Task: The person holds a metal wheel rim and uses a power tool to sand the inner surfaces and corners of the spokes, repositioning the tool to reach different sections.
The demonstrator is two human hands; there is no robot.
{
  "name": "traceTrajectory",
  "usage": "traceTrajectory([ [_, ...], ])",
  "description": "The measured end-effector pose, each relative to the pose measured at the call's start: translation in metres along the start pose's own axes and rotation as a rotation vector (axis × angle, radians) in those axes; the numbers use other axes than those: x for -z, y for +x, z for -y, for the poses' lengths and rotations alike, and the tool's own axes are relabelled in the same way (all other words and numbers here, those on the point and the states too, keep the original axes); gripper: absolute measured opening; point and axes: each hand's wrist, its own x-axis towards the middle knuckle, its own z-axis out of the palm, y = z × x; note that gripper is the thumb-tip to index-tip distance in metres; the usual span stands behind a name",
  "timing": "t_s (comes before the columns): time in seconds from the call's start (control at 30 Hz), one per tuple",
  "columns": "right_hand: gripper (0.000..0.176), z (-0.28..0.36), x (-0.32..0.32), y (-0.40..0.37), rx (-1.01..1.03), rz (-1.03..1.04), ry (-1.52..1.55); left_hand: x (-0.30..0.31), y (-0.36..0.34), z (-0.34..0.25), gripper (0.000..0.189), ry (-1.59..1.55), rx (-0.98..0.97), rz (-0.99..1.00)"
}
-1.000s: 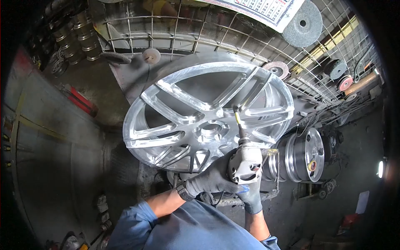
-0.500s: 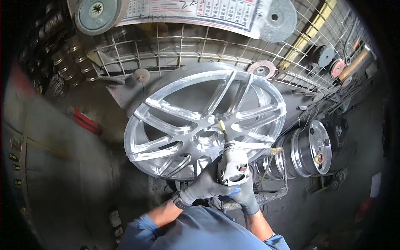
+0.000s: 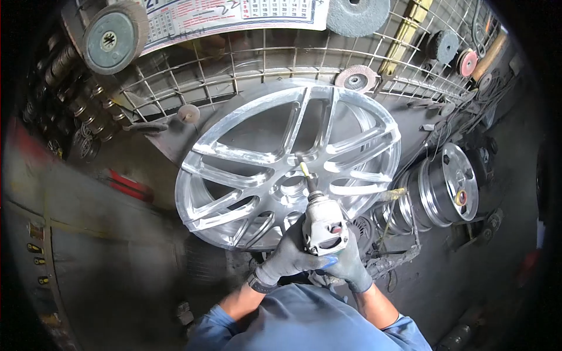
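Both my gloved hands hold a white-and-grey die grinder (image 3: 323, 221), its shaft pointing away from me. My left hand (image 3: 285, 256) is wrapped round its left side, with a dark watch band at the wrist. On the other side, my right hand (image 3: 353, 264) grips the body from below and right; part of its fingers is hidden behind the tool. The grinder's slim yellow-tipped bit (image 3: 304, 168) overlaps the face of a silver alloy wheel (image 3: 249, 156), just above its centre bore. The wheel lies tilted before me, its spokes bright and streaked.
Behind the wheel stands a wire grid (image 3: 246, 64) hung with grinding discs (image 3: 358, 16) and a calendar (image 3: 234, 20). More polished wheel barrels (image 3: 430, 193) lie at right. Cables (image 3: 474, 105) run along the right side. Stacked rims (image 3: 88, 111) sit at far left.
The view has turned a little, shifting the surroundings. The grinder's bit has moved slightly left over the wheel, closer to the centre bore. Both hands keep their grip.
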Motion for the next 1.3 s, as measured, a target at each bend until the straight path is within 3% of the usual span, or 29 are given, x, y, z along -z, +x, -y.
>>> traceTrajectory([
  [0.33,0.060,0.010,0.011,-0.002,0.017,-0.082,0.162,-0.017,0.013,-0.012,0.084,0.049,-0.040,-0.059],
  [0.47,0.058,0.004,0.020,-0.008,0.036,-0.141,0.094,-0.021,0.022,-0.016,0.085,0.024,-0.053,0.000],
  [0.53,0.066,0.012,0.029,-0.004,0.207,-0.105,-0.061,-0.022,0.022,-0.023,0.087,0.000,-0.039,-0.013],
  [0.67,0.073,0.007,0.026,-0.011,0.037,-0.137,0.182,-0.014,0.025,-0.023,0.093,0.037,-0.140,0.056],
  [0.73,0.074,-0.012,0.025,-0.011,0.294,-0.187,-0.074,-0.008,0.026,-0.019,0.112,0.080,-0.072,0.139],
  [0.77,0.071,-0.001,0.027,-0.005,0.189,-0.094,-0.083,-0.006,0.026,-0.017,0.112,0.079,-0.073,0.136],
  [0.87,0.068,0.001,0.018,-0.006,0.038,-0.090,-0.021,-0.006,0.019,-0.004,0.111,0.006,-0.011,0.113],
  [0.9,0.065,-0.002,0.012,-0.009,0.000,-0.117,0.060,-0.007,0.017,0.002,0.102,-0.015,-0.015,0.059],
  [0.93,0.065,-0.003,0.010,-0.008,-0.003,-0.118,0.063,-0.008,0.015,0.005,0.093,-0.036,-0.019,0.006],
  [1.03,0.062,-0.005,0.004,-0.006,-0.010,-0.111,0.011,-0.005,0.010,0.008,0.091,-0.036,-0.025,-0.016],
  [1.13,0.063,-0.012,0.002,-0.003,0.025,-0.020,-0.069,0.005,0.003,0.012,0.105,0.018,0.046,0.055],
  [1.3,0.060,-0.003,-0.003,0.000,0.039,-0.041,0.023,0.002,0.001,-0.001,0.100,-0.066,0.136,0.027],
])
